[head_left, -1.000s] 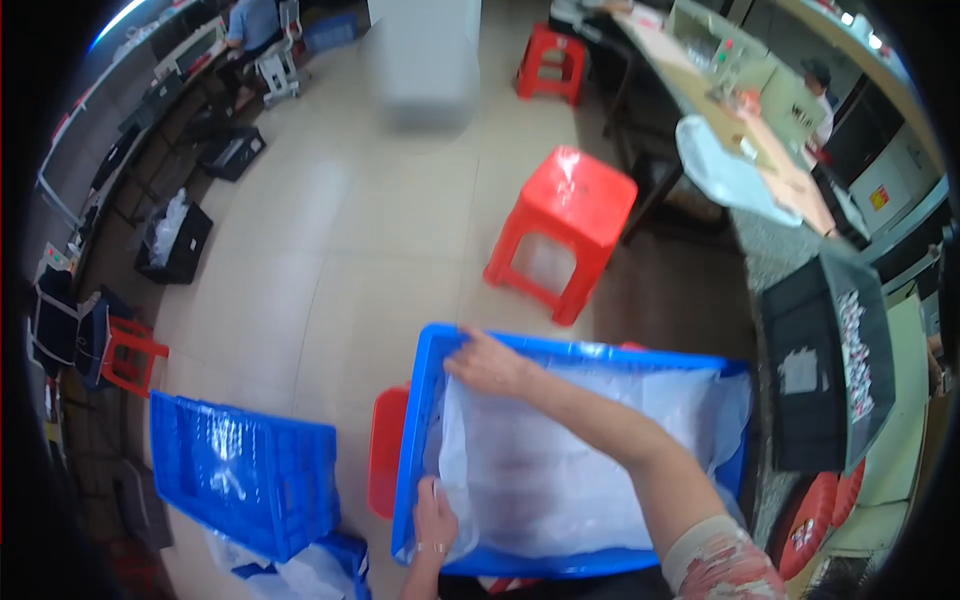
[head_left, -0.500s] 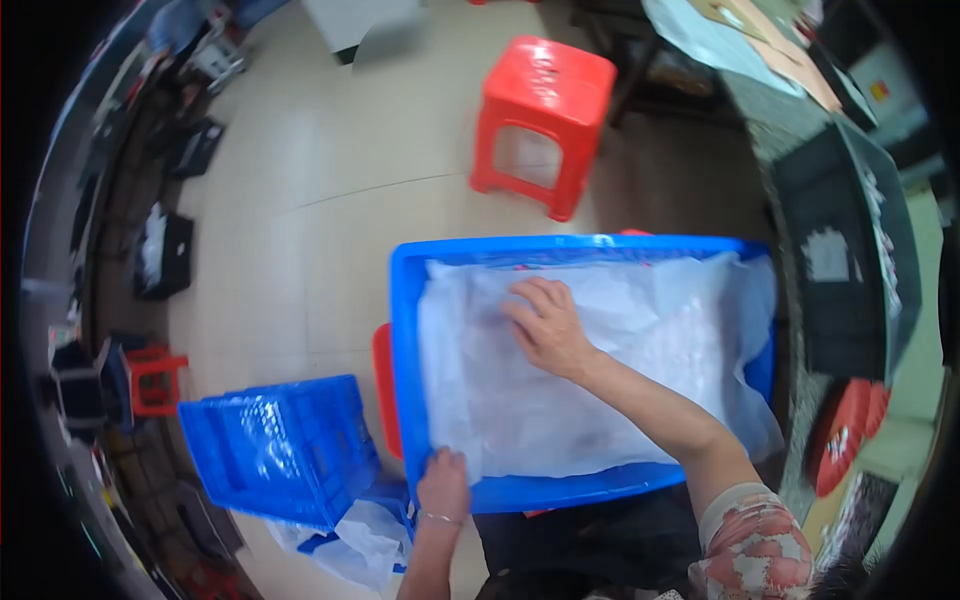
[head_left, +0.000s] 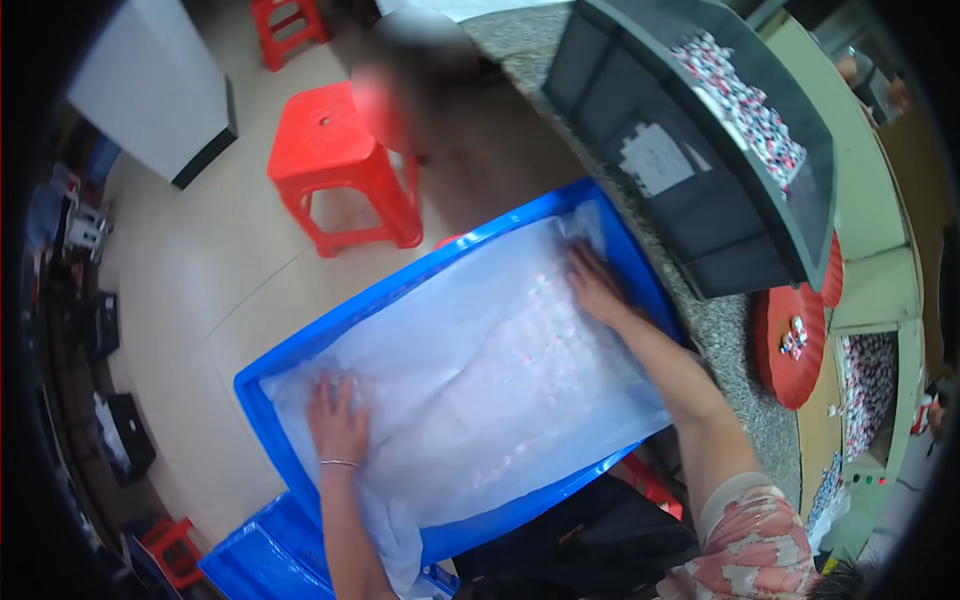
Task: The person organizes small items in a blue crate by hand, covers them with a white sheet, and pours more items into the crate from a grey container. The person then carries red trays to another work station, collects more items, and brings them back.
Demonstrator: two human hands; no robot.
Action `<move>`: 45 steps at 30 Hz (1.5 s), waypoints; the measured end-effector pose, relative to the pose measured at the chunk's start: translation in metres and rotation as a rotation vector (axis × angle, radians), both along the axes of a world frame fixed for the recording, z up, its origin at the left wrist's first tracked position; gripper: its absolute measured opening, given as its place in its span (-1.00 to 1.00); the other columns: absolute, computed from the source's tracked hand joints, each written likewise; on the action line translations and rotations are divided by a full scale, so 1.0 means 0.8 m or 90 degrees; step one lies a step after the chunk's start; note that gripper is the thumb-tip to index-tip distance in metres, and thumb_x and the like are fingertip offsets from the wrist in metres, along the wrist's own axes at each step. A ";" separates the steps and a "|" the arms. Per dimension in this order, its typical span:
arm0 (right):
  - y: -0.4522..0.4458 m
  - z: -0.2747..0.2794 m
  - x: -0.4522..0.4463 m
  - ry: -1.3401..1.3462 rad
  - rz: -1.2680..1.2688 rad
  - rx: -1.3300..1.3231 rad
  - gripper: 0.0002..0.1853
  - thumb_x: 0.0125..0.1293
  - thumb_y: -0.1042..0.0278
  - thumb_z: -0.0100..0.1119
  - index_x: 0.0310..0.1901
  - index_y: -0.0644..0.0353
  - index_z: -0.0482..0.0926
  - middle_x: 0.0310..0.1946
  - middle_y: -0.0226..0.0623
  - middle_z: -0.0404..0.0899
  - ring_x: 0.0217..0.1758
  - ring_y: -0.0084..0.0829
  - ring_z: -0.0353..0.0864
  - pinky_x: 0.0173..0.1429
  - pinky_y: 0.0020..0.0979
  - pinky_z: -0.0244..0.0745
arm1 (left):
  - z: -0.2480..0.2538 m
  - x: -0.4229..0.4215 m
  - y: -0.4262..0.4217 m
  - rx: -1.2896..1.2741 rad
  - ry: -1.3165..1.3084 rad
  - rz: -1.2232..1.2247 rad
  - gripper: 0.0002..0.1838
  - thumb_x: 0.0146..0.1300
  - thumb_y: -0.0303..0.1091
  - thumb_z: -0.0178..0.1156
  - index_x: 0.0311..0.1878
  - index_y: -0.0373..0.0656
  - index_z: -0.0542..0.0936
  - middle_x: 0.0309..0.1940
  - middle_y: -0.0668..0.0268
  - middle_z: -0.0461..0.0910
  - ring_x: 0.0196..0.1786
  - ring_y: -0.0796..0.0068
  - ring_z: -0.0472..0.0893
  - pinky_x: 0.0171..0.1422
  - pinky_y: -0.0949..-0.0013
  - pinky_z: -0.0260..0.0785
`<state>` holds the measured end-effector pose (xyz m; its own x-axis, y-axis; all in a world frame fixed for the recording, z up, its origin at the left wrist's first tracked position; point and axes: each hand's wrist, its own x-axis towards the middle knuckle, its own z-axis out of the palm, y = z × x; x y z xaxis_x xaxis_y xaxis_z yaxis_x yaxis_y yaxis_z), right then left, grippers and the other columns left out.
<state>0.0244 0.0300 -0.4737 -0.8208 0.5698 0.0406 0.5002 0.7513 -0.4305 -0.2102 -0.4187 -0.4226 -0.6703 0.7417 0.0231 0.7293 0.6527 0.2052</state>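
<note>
A thin white translucent sheet (head_left: 450,350) lies spread inside a large blue tub (head_left: 330,328). Small pinkish and dark shapes show faintly through it. My left hand (head_left: 337,418), with a thin bracelet at the wrist, rests on the sheet near the tub's left end, its fingers spread. Toward the right end, my right hand (head_left: 597,287) lies on the sheet with its fingers stretched out. One loose part of the sheet hangs over the near rim at the lower left.
On the grey stone counter (head_left: 740,340) at right stand a dark grey bin (head_left: 640,110) of small colourful pieces and a red scalloped tray (head_left: 782,350). Beyond the tub is a red stool (head_left: 325,135). Another blue crate (head_left: 260,550) sits lower left.
My view has swung right, so the tub looks tilted. My left hand has gone from the tub's near left corner onto the sheet. My right hand has moved to the sheet's right end.
</note>
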 end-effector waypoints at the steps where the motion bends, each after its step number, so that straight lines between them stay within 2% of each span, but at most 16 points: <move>1: -0.001 0.007 0.001 -0.005 -0.011 0.014 -0.51 0.36 0.30 -0.05 0.29 0.24 0.29 0.36 0.08 0.15 0.44 -0.04 0.12 0.48 -0.19 0.04 | -0.013 -0.006 0.005 -0.001 -0.013 0.003 -0.33 0.05 -0.24 0.26 0.30 -0.05 0.38 0.36 0.01 0.21 0.41 -0.04 0.18 0.43 -0.12 -0.01; 5: -0.033 0.116 0.062 0.049 0.022 0.003 -0.54 0.24 0.29 0.14 0.17 0.23 0.40 0.26 -0.01 0.30 0.26 0.00 0.37 0.28 -0.15 0.34 | 0.064 0.024 0.049 0.019 -0.043 -0.007 -0.31 0.03 -0.18 0.29 0.29 -0.08 0.38 0.37 -0.02 0.18 0.40 -0.14 0.17 0.42 -0.11 0.01; 8: -0.076 0.228 0.148 -0.210 -0.019 -0.060 -0.56 0.06 0.33 0.25 0.00 0.24 0.47 0.03 -0.02 0.44 0.01 -0.05 0.53 0.07 -0.13 0.49 | 0.133 0.110 0.084 0.069 -0.117 -0.216 -0.28 -0.02 -0.10 0.35 0.26 -0.03 0.41 0.35 -0.06 0.18 0.37 -0.20 0.18 0.40 -0.15 0.03; 11: -0.067 0.180 0.231 -0.490 0.029 -0.192 -0.61 0.12 0.34 0.11 0.03 0.19 0.50 0.01 0.05 0.47 -0.01 -0.01 0.55 0.14 -0.10 0.44 | 0.137 0.189 0.099 -0.033 -0.231 -0.387 -0.24 -0.07 -0.08 0.35 0.29 0.08 0.38 0.37 -0.05 0.12 0.41 -0.16 0.11 0.41 -0.26 -0.07; 14: -0.039 0.146 0.226 -0.458 -0.143 -0.276 -0.64 0.14 0.44 -0.02 0.00 0.26 0.52 -0.03 0.11 0.50 0.03 -0.02 0.54 0.23 -0.14 0.38 | 0.087 0.200 0.097 -0.252 -0.205 -0.492 -0.17 -0.10 -0.10 0.35 0.34 0.18 0.30 0.42 0.05 0.06 0.46 -0.12 0.02 0.43 -0.28 -0.14; 16: -0.088 0.188 0.194 -0.210 -0.294 0.067 -0.69 0.16 0.50 -0.08 -0.08 0.32 0.54 -0.09 0.05 0.54 0.02 -0.06 0.55 0.20 -0.17 0.38 | 0.081 0.201 0.096 -0.329 -0.149 -0.514 -0.14 -0.09 -0.12 0.34 0.38 0.22 0.25 0.43 0.11 0.04 0.47 -0.06 0.00 0.43 -0.27 -0.13; 19: -0.068 0.157 0.258 -0.273 -0.097 -0.057 -0.73 0.22 0.46 -0.09 -0.12 0.34 0.55 -0.12 0.06 0.57 -0.13 -0.04 0.63 -0.01 -0.13 0.50 | 0.143 0.228 0.131 -0.342 -0.136 -0.464 -0.17 -0.10 -0.26 0.32 0.36 0.19 0.29 0.42 0.16 0.07 0.44 -0.02 0.08 0.42 -0.19 -0.03; 22: -0.046 0.335 0.253 -0.286 -0.059 -0.283 -0.76 0.25 0.46 -0.08 -0.13 0.24 0.56 -0.12 -0.10 0.57 -0.08 -0.03 0.59 0.10 -0.14 0.49 | 0.200 0.231 0.149 -0.139 -0.250 -0.313 -0.26 -0.15 -0.34 0.33 0.25 0.02 0.43 0.37 0.08 0.14 0.38 -0.09 0.16 0.42 -0.07 0.05; 24: -0.063 0.405 0.278 -0.126 0.034 -0.281 -0.75 0.25 0.37 0.02 -0.13 0.33 0.56 -0.25 0.02 0.60 -0.22 0.01 0.63 -0.16 -0.09 0.55 | 0.248 0.234 0.187 -0.032 -0.263 -0.198 -0.43 -0.09 -0.43 0.28 0.12 -0.15 0.50 0.10 -0.02 0.40 0.20 -0.08 0.40 0.33 0.09 0.23; 26: -0.055 0.456 0.291 0.084 0.050 -0.432 -0.75 0.27 0.29 0.07 -0.12 0.26 0.57 -0.31 -0.04 0.60 -0.23 -0.06 0.64 -0.17 -0.10 0.55 | 0.281 0.229 0.215 0.094 -0.382 -0.078 -0.54 0.01 -0.40 0.30 0.05 -0.23 0.53 -0.08 -0.01 0.54 0.07 0.00 0.52 0.30 0.12 0.27; 27: -0.028 0.515 0.288 0.071 0.027 -0.430 -0.74 0.27 0.25 0.14 -0.10 0.20 0.58 -0.32 -0.09 0.59 -0.26 -0.13 0.65 -0.19 -0.17 0.56 | 0.313 0.239 0.252 0.167 -0.508 0.066 -0.66 0.16 -0.44 0.23 0.02 -0.28 0.52 -0.23 0.13 0.60 -0.03 0.19 0.60 0.24 0.25 0.34; 30: 0.049 0.571 0.294 0.271 -0.202 -0.338 -0.74 0.20 0.43 0.21 -0.07 0.25 0.55 -0.33 -0.18 0.56 -0.34 -0.31 0.63 -0.24 -0.32 0.54 | 0.388 0.248 0.358 0.285 -0.636 0.116 -0.68 0.20 -0.48 0.21 0.02 -0.33 0.51 -0.12 0.18 0.58 0.08 0.30 0.56 0.24 0.33 0.33; 32: 0.124 0.584 0.299 0.323 -0.326 -0.279 -0.53 0.24 0.43 0.17 0.19 0.30 0.35 -0.02 -0.14 0.44 0.05 -0.34 0.52 0.04 -0.36 0.47 | 0.415 0.241 0.423 0.351 -0.588 -0.005 -0.56 0.25 -0.48 0.16 0.20 -0.35 0.40 0.10 0.15 0.46 0.22 0.33 0.46 0.30 0.31 0.26; 36: 0.282 0.533 0.285 0.474 -0.529 -0.103 -0.21 0.24 0.15 0.20 0.36 0.38 0.06 0.20 0.06 0.32 0.29 -0.14 0.32 0.41 -0.25 0.11 | 0.451 0.227 0.568 0.618 -0.621 0.118 -0.26 0.27 -0.43 0.15 0.44 -0.30 0.03 0.36 0.08 0.14 0.39 0.28 0.20 0.45 0.30 0.02; 38: 0.339 0.533 0.264 0.574 -0.505 -0.353 -0.19 0.19 0.14 0.20 0.34 0.40 0.06 0.26 0.09 0.26 0.33 -0.15 0.29 0.41 -0.28 0.10 | 0.459 0.217 0.630 0.642 -0.685 0.151 -0.17 0.20 -0.41 0.22 0.45 -0.31 -0.01 0.39 0.07 0.08 0.41 0.24 0.15 0.47 0.29 -0.04; 45: 0.357 0.508 0.251 0.534 -0.426 -0.386 -0.27 0.13 0.30 0.14 0.30 0.38 0.09 0.17 -0.05 0.37 0.23 -0.27 0.37 0.36 -0.34 0.15 | 0.428 0.208 0.650 0.711 -0.635 0.042 0.02 0.04 -0.40 0.33 0.45 -0.33 -0.13 0.42 -0.01 -0.01 0.45 0.17 0.06 0.50 0.24 -0.13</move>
